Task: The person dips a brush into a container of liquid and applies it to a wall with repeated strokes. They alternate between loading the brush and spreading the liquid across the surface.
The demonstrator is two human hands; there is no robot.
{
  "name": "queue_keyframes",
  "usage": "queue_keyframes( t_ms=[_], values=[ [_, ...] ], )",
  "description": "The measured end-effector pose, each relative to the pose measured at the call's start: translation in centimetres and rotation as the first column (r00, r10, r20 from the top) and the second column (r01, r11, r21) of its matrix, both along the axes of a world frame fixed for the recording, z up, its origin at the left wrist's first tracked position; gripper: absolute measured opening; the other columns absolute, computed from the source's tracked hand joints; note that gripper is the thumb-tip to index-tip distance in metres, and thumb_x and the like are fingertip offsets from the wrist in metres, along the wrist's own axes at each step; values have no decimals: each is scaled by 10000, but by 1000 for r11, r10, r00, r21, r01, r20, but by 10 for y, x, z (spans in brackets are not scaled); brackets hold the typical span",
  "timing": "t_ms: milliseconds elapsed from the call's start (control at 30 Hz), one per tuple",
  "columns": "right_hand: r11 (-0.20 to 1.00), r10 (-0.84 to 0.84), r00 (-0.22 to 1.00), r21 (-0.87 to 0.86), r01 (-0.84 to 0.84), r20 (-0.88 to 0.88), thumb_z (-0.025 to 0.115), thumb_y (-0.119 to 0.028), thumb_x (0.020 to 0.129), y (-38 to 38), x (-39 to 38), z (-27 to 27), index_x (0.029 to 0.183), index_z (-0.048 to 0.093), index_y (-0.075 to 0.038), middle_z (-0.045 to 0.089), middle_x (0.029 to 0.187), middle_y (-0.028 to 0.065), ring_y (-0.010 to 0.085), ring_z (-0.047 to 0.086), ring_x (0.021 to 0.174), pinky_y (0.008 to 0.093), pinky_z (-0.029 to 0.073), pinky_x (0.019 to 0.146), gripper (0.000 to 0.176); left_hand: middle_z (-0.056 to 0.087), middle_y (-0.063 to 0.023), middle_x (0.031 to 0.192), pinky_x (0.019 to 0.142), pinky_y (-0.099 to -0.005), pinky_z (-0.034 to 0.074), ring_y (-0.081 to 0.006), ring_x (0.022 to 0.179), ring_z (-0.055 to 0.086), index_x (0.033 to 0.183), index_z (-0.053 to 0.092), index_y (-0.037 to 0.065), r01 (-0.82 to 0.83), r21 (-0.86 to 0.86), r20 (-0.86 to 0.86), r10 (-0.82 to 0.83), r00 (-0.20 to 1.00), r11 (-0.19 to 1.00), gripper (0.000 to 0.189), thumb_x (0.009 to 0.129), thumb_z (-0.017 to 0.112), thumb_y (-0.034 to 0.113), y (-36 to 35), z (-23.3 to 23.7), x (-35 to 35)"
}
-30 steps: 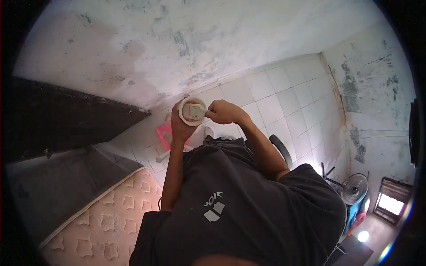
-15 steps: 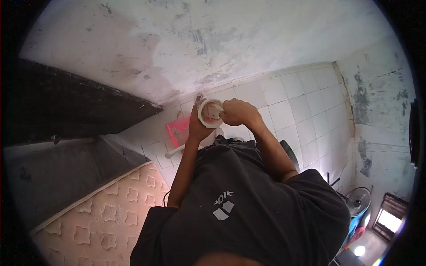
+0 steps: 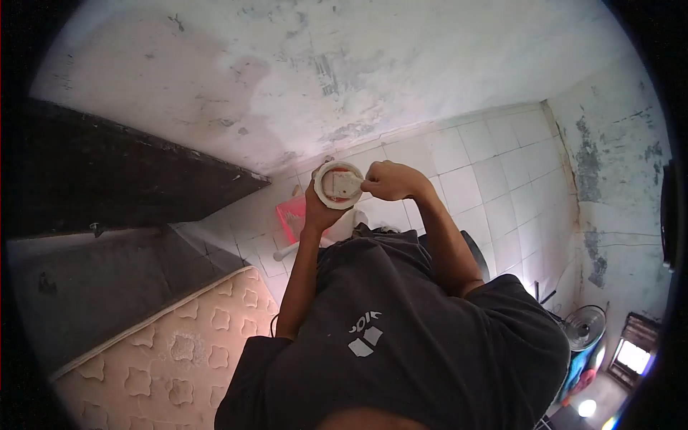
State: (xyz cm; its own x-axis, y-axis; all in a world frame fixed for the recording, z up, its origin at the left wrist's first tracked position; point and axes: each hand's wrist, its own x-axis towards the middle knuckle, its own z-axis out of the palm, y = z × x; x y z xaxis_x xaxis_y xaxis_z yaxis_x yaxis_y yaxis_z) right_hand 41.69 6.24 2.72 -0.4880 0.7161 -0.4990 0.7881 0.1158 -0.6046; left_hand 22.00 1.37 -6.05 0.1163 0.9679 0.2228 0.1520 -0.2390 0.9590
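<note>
Disc (image 3: 337, 184), round white plastic, gripped by left hand (image 3: 317, 209); right hand (image 3: 390, 180) pinches its square centre.

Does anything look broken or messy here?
Yes. The back wall is stained, its paint flaking in grey patches, and the side wall too. The round white thing in the left hand, pinched by the right hand, shows no clear damage.

A round white disc (image 3: 337, 185) with a raised rim, a pale square block set in its middle, is just above the frame's centre, its open face toward the camera.
</note>
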Motion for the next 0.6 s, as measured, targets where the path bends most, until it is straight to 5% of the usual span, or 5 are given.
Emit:
queue_keyframes(
  t_ms=[167,267,400,467,600],
  values=[
    [970,-157,970,-213,116,-185,542,-299,822,1,7,2,666,632,48,550,532,89,161,509,454,328,406,420,390,598,-92,1131,917,-341,484,-193,1043,589,1212,499,36,13,-63,8,-13,1000,998,749,582,891,143,4,3,-2],
    [978,-185,943,-150,148,-276,543,-299,822,-3,7,-4,658,629,38,547,530,76,154,512,464,335,397,413,385,596,-91,1140,917,-339,483,-193,1046,588,1211,500,40,-1,-51,30,3,1000,999,750,580,891,142,6,1,1],
    [976,-159,960,-185,117,-232,550,-301,820,0,7,-8,692,639,42,587,568,140,234,552,501,373,448,474,377,600,-88,1135,920,-342,481,-191,1043,591,1207,501,45,22,-53,63,-19,998,998,746,578,892,143,8,0,-1],
    [998,-32,981,45,41,-193,545,-292,817,-2,6,-16,713,643,30,623,663,222,363,604,596,444,496,588,352,606,-92,1134,912,-346,486,-195,1037,598,1195,504,47,30,-56,44,-27,999,998,736,576,891,146,9,-3,-5],
    [964,39,997,265,-20,-64,571,-250,828,-13,3,13,748,636,7,625,671,199,377,613,653,453,474,617,277,617,-96,1120,904,-346,491,-204,1023,609,1187,510,46,-65,15,-88,67,994,998,729,572,888,144,8,6,-4]
  ],
)
